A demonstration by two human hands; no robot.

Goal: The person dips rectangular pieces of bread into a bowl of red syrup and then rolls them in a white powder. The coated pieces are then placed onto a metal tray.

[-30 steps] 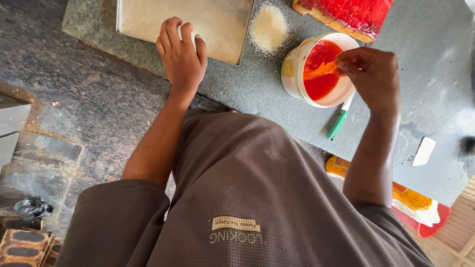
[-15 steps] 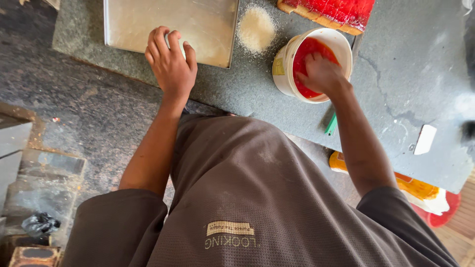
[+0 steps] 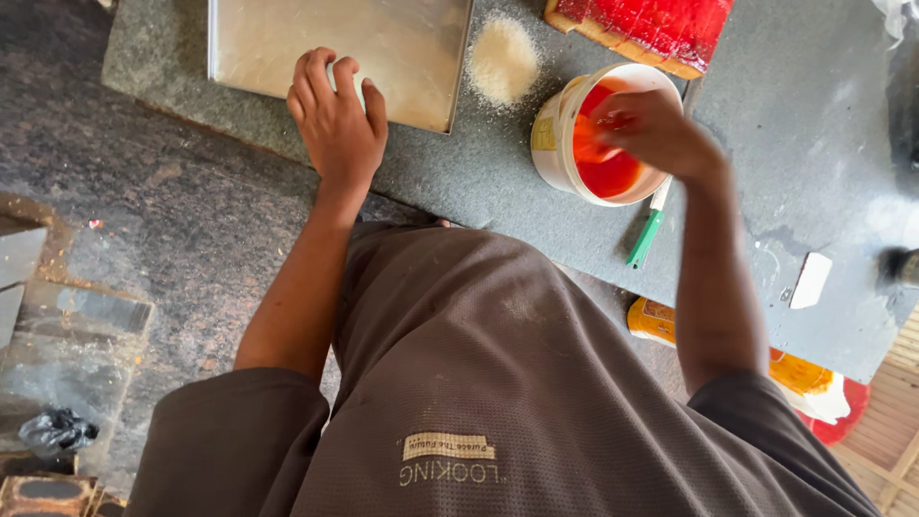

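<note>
A person in a brown shirt leans over a grey stone worktop, seen from above their head. The left hand lies palm down with its fingers loosely spread and slightly curled, resting on the near edge of a flat metal tray; it grips nothing. The right hand is over the mouth of a white plastic tub holding red-orange liquid. Its fingers are bunched together and dipped toward the liquid; the hand is blurred, so I cannot tell whether it pinches anything. The two hands are well apart, with a small heap of pale crumbs on the worktop between the tray and the tub. Just beyond the tub lies a slab coated in glossy red. A green-and-white pen-like tool lies on the worktop beside the tub, under the right wrist. A small white card lies further right.
</note>
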